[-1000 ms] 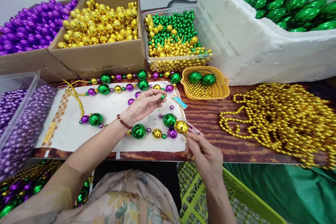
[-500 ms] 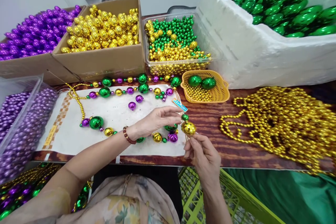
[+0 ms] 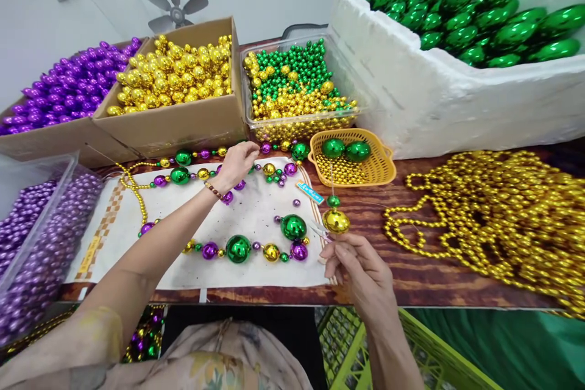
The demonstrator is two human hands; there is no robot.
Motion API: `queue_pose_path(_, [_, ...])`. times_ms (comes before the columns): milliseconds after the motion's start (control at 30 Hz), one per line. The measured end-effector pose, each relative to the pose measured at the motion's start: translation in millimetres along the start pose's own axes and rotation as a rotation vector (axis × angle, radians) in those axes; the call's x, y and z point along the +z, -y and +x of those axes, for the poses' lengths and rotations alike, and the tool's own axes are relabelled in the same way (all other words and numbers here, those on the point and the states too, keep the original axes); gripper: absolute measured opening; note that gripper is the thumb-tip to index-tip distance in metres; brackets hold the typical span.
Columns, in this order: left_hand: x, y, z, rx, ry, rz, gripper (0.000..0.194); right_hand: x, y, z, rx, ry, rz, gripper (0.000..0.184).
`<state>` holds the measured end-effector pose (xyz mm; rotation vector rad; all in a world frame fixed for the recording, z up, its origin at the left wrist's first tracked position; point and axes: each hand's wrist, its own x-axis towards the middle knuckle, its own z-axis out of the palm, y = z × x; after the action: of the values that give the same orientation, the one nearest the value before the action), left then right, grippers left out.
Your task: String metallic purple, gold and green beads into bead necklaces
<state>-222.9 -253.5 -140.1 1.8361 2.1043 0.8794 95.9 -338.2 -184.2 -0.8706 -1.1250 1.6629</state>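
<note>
Near the front right of the white mat (image 3: 183, 268), my right hand (image 3: 361, 268) is closed just under a shiny gold bead (image 3: 336, 221). A small green bead (image 3: 333, 201) sits above it, and a thin upright needle (image 3: 332, 178) sticks out of the top. Silvery pointed blades (image 3: 319, 229), like small scissors, show beside the same hand. My left hand (image 3: 237, 164) is over the upper bead strand (image 3: 180, 176), fingers loosely bent and apart from my right hand; nothing shows in them. A lower strand with a large green bead (image 3: 238, 248) lies on the mat.
Behind are boxes of purple beads (image 3: 77, 82) and gold beads (image 3: 178, 73), a clear tub (image 3: 301, 122) of green and gold beads, and a foam box (image 3: 479, 103). An orange basket (image 3: 384, 173) stands right of the mat; gold bead strings (image 3: 503, 219) are heaped farther right.
My left hand has left the beads at my right hand and moved left and back over the upper strand. The needle tip and silvery blades now show. My right hand stays under the gold bead.
</note>
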Motion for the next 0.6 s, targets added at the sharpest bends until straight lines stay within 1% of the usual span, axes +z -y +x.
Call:
queue_pose_path(67, [5.0,-2.2,5.0,0.054,0.008,0.097,0.023,-1.6,-2.4,0.6,-0.018,-0.031,-0.029,0.021])
queue_pose_path(167, [14.2,-4.8,8.1,0.123,0.065,0.197,0.025,-5.8,-7.9,0.0,-0.05,-0.114,-0.062,0.021])
queue_pose_path(267, [19.3,-4.5,3.7,0.191,0.144,0.26,0.024,-11.2,-14.0,-0.8,-0.093,-0.209,-0.089,0.018])
queue_pose_path(333, [16.3,-1.3,-4.6,0.196,0.155,0.268,0.024,-14.1,-16.7,-1.2,-0.122,-0.236,-0.105,0.014])
queue_pose_path(400, [6.8,4.7,-18.4,0.145,0.12,0.271,0.025,-15.9,-17.8,-1.7,-0.128,-0.228,-0.128,0.012])
queue_pose_path(500, [-14.7,16.1,-48.9,0.001,0.088,0.358,0.021,-16.8,-18.1,-2.0,-0.107,-0.198,-0.166,0.011])
queue_pose_path(567, [-27.1,23.0,-71.3,-0.095,0.129,0.445,0.02,-16.3,-18.6,-1.1,-0.102,-0.184,-0.18,0.01])
queue_pose_path(600, [-31.1,25.9,-81.5,-0.127,0.165,0.475,0.022,-15.6,-19.0,-0.3,-0.102,-0.178,-0.182,0.01])
